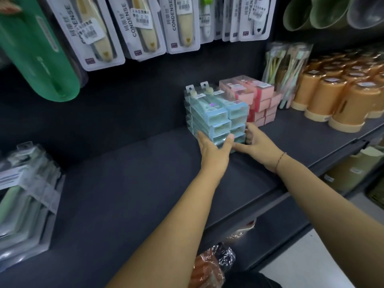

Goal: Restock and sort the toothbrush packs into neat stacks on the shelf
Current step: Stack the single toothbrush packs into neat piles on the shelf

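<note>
Press left hand (pixel 214 151) and right hand (pixel 256 143), both open flat, evenly against centre-frame blue packs (pixel 216 115), squaring them beside pink boxes (pixel 257 96).

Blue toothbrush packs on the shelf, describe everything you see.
The blue toothbrush packs are clear plastic boxes with light blue card ends, stacked in two adjoining columns about four high, hang tabs at the back. They sit on the dark shelf beside the pink packs. The left hand presses the front left corner; the right hand touches the lower right.
</note>
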Available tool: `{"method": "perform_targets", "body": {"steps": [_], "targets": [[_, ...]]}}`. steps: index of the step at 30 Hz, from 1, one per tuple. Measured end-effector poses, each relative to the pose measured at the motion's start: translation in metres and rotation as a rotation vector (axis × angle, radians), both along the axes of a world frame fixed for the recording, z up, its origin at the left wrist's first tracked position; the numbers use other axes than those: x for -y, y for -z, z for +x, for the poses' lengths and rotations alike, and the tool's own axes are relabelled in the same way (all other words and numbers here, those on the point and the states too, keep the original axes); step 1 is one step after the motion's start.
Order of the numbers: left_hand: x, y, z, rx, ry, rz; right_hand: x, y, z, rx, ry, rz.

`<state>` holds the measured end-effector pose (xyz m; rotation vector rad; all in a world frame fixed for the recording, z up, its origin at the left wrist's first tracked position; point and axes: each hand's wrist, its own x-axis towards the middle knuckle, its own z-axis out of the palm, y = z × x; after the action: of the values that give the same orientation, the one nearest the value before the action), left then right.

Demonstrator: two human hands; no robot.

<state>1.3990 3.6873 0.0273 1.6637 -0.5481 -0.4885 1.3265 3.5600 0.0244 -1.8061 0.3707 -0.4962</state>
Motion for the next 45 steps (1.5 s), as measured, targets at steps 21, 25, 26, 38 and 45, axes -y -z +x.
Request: {"method": "perform_targets", "body": {"steps": [21,25,26,38,45], "targets": [[-0.206,0.001,0.019,-0.009,-0.166,-0.072,-0.181,0.005,0.027,-0.050,-0.247,-0.002],[-0.256,-0.007,0.018,-0.056,-0.233,-0.101,-0.226,0.004,0.040,-0.062,-0.335,-0.019],[-0.267,-0.009,0.016,-0.066,-0.246,-0.104,-0.235,0.003,0.042,-0.069,-0.357,-0.014],[-0.375,-0.002,-0.013,0.347,-0.499,0.358,-0.291,0.000,0.065,-0.133,-0.477,-0.156],[-0.376,0.002,0.015,0.473,-0.526,0.534,-0.289,0.005,0.080,-0.114,-0.403,-0.267]]}}
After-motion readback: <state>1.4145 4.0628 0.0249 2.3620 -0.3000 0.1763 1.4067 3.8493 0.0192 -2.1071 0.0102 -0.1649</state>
